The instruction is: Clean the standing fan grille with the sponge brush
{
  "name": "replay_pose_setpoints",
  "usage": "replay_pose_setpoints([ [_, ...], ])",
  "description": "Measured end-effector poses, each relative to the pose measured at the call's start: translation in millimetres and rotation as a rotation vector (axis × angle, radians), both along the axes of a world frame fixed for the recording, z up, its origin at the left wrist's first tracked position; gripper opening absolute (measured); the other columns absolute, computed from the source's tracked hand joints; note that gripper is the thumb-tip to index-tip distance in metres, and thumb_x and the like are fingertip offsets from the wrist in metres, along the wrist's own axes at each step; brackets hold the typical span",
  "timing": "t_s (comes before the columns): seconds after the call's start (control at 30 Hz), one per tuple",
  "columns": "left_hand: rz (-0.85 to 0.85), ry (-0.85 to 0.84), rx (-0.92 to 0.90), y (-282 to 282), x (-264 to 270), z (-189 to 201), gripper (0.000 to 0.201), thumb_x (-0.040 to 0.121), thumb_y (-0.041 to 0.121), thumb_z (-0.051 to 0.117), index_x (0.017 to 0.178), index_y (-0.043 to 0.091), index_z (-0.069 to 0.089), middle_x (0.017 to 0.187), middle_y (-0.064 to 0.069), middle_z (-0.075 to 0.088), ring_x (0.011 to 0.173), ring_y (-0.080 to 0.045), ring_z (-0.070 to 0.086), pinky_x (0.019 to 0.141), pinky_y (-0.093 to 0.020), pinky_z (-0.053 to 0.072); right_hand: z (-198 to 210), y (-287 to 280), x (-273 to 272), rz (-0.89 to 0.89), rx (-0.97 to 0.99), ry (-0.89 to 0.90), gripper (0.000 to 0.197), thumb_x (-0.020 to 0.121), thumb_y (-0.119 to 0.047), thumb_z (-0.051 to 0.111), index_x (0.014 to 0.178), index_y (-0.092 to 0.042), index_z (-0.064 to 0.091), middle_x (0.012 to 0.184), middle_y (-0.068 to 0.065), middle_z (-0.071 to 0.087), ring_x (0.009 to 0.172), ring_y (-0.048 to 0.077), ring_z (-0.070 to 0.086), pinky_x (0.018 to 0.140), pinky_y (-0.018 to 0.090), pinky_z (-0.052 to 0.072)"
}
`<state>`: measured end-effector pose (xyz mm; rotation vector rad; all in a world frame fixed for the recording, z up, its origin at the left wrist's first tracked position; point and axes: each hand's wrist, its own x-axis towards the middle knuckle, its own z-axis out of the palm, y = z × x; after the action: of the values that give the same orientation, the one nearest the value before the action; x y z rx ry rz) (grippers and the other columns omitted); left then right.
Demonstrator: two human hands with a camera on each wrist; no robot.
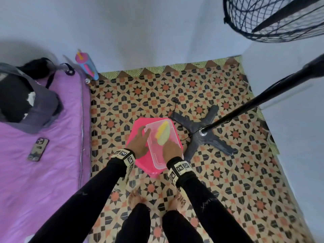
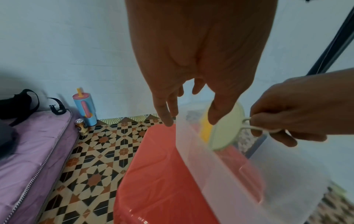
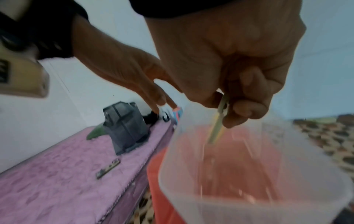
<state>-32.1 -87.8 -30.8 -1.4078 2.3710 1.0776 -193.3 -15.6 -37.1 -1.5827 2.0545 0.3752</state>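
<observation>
Right hand (image 2: pixel 287 109) pinches the loop handle of the sponge brush (image 2: pixel 226 127), which stands inside a clear plastic container (image 1: pixel 157 155) set on a pink stool (image 1: pixel 138 137). Left hand (image 1: pixel 140 142), fingers (image 2: pixel 164 112) straight and relaxed, rests at the container's rim. Fan grille (image 1: pixel 273 18) hangs upper right on its black pole (image 1: pixel 263 100), above the patterned floor (image 1: pixel 140 95).

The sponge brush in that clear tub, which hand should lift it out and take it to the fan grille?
Right. The right hand already pinches the sponge brush by its loop, and the fan grille stands on that side. The left hand only steadies the clear tub at its rim.
</observation>
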Motion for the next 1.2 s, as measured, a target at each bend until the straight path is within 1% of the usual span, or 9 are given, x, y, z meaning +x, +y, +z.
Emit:
replay_pose_setpoints([
  [0.23,0.015,0.239,0.002,-21,5,143,0.086,0.096,0.02,0.072,0.164,0.032,0.02,0.168,-0.011,0.021,0.145,-0.03,0.039,0.118,-0.051,0.039,188,5,-31,0.008,-0.241,-0.256,0.021,0.107,-0.017,0.043,0.111,-0.009,0.062,0.098,0.012,0.07,0.092,0.029,0.067,0.076,0.036,0.049],
  [0.3,0.019,0.34,0.058,-40,10,193,0.066,0.098,0.015,0.067,0.153,0.038,0.036,0.151,-0.008,0.047,0.121,-0.027,0.06,0.096,-0.039,0.057,247,-4,-34,-0.057,-0.357,-0.405,0.024,0.107,-0.022,0.047,0.11,-0.009,0.066,0.094,0.01,0.071,0.077,0.018,0.063,0.075,0.025,0.044],
  [0.37,0.059,0.411,0.014,-63,12,248,0.046,0.101,0.009,0.063,0.142,0.026,0.051,0.129,-0.007,0.06,0.092,-0.019,0.066,0.074,-0.032,0.061,304,-16,-34,-0.118,-0.491,-0.515,0.02,0.103,-0.023,0.057,0.113,-0.01,0.068,0.098,0.005,0.073,0.076,0.01,0.062,0.074,0.012,0.044],
  [0.43,0.116,0.537,-0.083,-90,11,308,0.038,0.098,0.006,0.067,0.135,0.012,0.059,0.121,-0.011,0.067,0.094,-0.026,0.07,0.081,-0.05,0.062,359,-31,-32,-0.21,-0.645,-0.614,0.022,0.097,-0.027,0.068,0.112,-0.011,0.067,0.104,0.0,0.073,0.083,0.009,0.068,0.068,0.009,0.049],
  [0.67,0.264,0.995,-0.188,-134,-24,499,0.024,0.084,0.001,0.082,0.104,-0.006,0.071,0.097,-0.023,0.075,0.076,-0.024,0.073,0.072,-0.033,0.063,501,-82,-36,-0.276,-0.934,-0.88,0.033,0.101,-0.028,0.063,0.126,-0.007,0.056,0.099,-0.01,0.06,0.089,0.014,0.066,0.068,0.031,0.063],
  [0.83,0.227,1.156,-0.304,-134,-70,584,0.024,0.106,0.021,0.06,0.101,0.0,0.071,0.074,-0.003,0.071,0.067,-0.021,0.068,0.066,-0.033,0.055,606,-62,-72,-0.161,-1.36,-0.534,0.013,0.102,-0.019,0.059,0.092,-0.013,0.052,0.067,-0.005,0.052,0.057,0.014,0.051,0.05,0.021,0.039],
  [0.93,0.087,1.165,-0.426,-119,-114,623,0.025,0.108,0.033,0.055,0.109,0.013,0.069,0.096,0.003,0.072,0.083,-0.017,0.066,0.074,-0.035,0.052,651,-33,-116,-0.25,-1.662,-0.366,0.026,0.101,-0.019,0.057,0.079,-0.006,0.051,0.061,0.005,0.053,0.052,0.024,0.047,0.049,0.035,0.038],
  [1.03,-0.073,1.075,-0.604,-86,-167,662,0.032,0.097,0.038,0.071,0.124,0.021,0.065,0.123,0.009,0.067,0.107,-0.009,0.064,0.087,-0.029,0.051,685,-5,-166,-0.312,-1.97,-0.172,0.029,0.101,-0.019,0.057,0.075,-0.005,0.059,0.069,0.012,0.063,0.049,0.021,0.048,0.044,0.022,0.037],
  [1.2,-0.158,0.892,-0.711,-40,-249,719,0.087,0.082,0.057,0.081,0.153,0.023,0.043,0.153,0.003,0.048,0.136,-0.014,0.047,0.113,-0.037,0.04,734,14,-261,-0.417,-1.994,0.155,0.037,0.1,-0.01,0.046,0.134,-0.004,0.059,0.122,0.017,0.067,0.095,0.026,0.062,0.079,0.033,0.049],
])
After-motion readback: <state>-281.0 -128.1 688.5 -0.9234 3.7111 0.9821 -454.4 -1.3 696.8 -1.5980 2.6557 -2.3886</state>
